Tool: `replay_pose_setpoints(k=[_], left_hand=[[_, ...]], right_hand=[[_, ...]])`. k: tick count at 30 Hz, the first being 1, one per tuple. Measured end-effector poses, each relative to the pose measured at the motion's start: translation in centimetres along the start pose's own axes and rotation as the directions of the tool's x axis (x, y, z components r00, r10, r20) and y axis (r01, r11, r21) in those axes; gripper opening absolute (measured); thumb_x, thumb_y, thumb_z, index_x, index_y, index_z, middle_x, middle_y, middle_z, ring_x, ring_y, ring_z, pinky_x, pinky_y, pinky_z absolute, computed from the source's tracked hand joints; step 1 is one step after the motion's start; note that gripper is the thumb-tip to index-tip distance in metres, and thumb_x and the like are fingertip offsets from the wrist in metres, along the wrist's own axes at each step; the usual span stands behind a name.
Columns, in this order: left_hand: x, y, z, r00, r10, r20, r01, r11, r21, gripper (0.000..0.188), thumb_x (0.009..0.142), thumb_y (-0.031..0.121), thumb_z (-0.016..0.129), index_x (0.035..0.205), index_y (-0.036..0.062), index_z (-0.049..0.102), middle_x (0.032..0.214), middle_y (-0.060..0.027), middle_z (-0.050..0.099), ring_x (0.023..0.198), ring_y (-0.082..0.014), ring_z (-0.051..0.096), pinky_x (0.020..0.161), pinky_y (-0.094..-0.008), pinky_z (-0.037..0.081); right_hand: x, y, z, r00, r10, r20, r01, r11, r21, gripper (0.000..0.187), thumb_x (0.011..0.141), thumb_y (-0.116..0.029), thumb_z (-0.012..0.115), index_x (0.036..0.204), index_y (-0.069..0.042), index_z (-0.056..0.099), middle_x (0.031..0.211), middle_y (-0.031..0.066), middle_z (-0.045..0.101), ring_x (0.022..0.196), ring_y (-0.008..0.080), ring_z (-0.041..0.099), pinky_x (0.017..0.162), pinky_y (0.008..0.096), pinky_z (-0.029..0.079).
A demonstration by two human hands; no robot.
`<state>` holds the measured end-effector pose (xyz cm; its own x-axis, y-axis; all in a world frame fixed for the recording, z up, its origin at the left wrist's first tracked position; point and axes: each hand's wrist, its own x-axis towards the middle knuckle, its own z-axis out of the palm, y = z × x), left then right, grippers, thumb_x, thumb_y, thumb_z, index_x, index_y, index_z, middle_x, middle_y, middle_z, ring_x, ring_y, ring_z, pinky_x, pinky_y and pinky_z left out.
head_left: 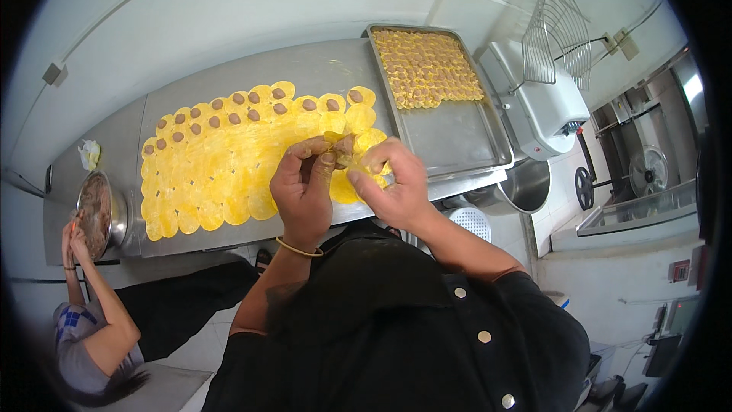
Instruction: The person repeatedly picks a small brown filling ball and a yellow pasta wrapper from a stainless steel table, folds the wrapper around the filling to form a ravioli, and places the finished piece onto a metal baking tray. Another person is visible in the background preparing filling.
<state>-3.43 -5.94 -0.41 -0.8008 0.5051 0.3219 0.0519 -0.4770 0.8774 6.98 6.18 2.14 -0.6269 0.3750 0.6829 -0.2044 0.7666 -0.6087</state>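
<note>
Above the near right end of the wrappers, my left hand point(303, 189) pinches a dumpling point(345, 151), a yellow wrapper gathered round brownish meat filling. My right hand point(396, 187) is close beside it, thumb and forefinger bent and apart; whether a fingertip touches the dumpling I cannot make out. Round yellow wrappers point(221, 164) overlap in rows on the steel table point(206, 76). Balls of meat filling point(254, 114) sit on those along the far edge and the left corner. My hands cover part of the wrappers at the right.
A metal tray point(450, 145) at the right holds rows of finished dumplings point(427, 69) in its far part. Beyond it stands a white machine point(526, 99) with a wire guard. At the left, a co-worker's hands point(76, 240) work at a steel bowl point(116, 210) of filling.
</note>
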Motion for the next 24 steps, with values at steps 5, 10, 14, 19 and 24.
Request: replay_pose_setpoints(k=[5, 10, 14, 19, 24], left_hand=[[-0.3, -1.9, -0.3, 0.973, -0.188, 0.132, 0.227, 0.883, -0.410, 0.020, 0.101, 0.004, 0.065, 0.121, -0.0017, 0.063, 0.112, -0.0074, 0.070, 0.102, -0.0141, 0.068, 0.093, -0.0302, 0.056], [-1.8, -3.2, 1.2, 0.936, -0.336, 0.110, 0.336, 0.751, -0.569, 0.031, 0.103, 0.016, 0.067, 0.129, 0.0013, 0.063, 0.123, -0.0087, 0.069, 0.107, -0.0166, 0.068, 0.096, -0.0325, 0.056], [-2.8, -3.9, 1.5, 0.882, -0.426, 0.203, 0.451, 0.634, -0.628, 0.028, 0.101, 0.012, 0.068, 0.126, 0.0005, 0.065, 0.124, -0.0089, 0.069, 0.110, -0.0182, 0.068, 0.099, -0.0332, 0.055], [-3.7, -5.8, 3.0, 0.836, -0.453, 0.310, 0.542, 0.592, -0.597, 0.028, 0.101, 0.011, 0.068, 0.126, 0.0003, 0.064, 0.123, -0.0085, 0.070, 0.111, -0.0180, 0.068, 0.100, -0.0339, 0.055], [-3.0, -7.7, 8.7, 0.838, -0.414, 0.355, 0.542, 0.701, -0.463, 0.032, 0.104, 0.017, 0.061, 0.133, 0.0018, 0.059, 0.128, -0.0071, 0.067, 0.117, -0.0180, 0.065, 0.102, -0.0359, 0.053]], right_hand=[[1.7, 0.0, 1.6, 0.903, 0.409, 0.133, -0.428, 0.822, 0.376, 0.067, 0.081, -0.013, 0.085, 0.139, -0.001, 0.053, 0.108, 0.0064, 0.070, 0.098, 0.0170, 0.067, 0.085, 0.0337, 0.056], [1.4, -0.8, 3.2, 0.940, 0.331, 0.084, -0.341, 0.925, 0.167, 0.061, 0.081, -0.018, 0.086, 0.133, -0.003, 0.059, 0.101, 0.0097, 0.072, 0.090, 0.0229, 0.071, 0.082, 0.0356, 0.057], [-0.4, 0.8, 2.1, 0.874, 0.485, 0.020, -0.466, 0.826, 0.317, 0.053, 0.084, -0.010, 0.085, 0.126, -0.002, 0.054, 0.107, 0.0081, 0.068, 0.098, 0.0146, 0.066, 0.088, 0.0323, 0.055], [-1.5, 4.0, -1.6, 0.915, 0.339, 0.219, -0.390, 0.883, 0.262, 0.045, 0.082, -0.012, 0.084, 0.117, -0.004, 0.055, 0.103, 0.0093, 0.067, 0.091, 0.0180, 0.067, 0.080, 0.0335, 0.055], [-1.0, 8.3, -6.7, 0.920, 0.310, 0.241, -0.364, 0.903, 0.229, 0.041, 0.079, -0.015, 0.083, 0.112, -0.004, 0.062, 0.101, 0.0152, 0.069, 0.091, 0.0295, 0.070, 0.076, 0.0374, 0.057]])
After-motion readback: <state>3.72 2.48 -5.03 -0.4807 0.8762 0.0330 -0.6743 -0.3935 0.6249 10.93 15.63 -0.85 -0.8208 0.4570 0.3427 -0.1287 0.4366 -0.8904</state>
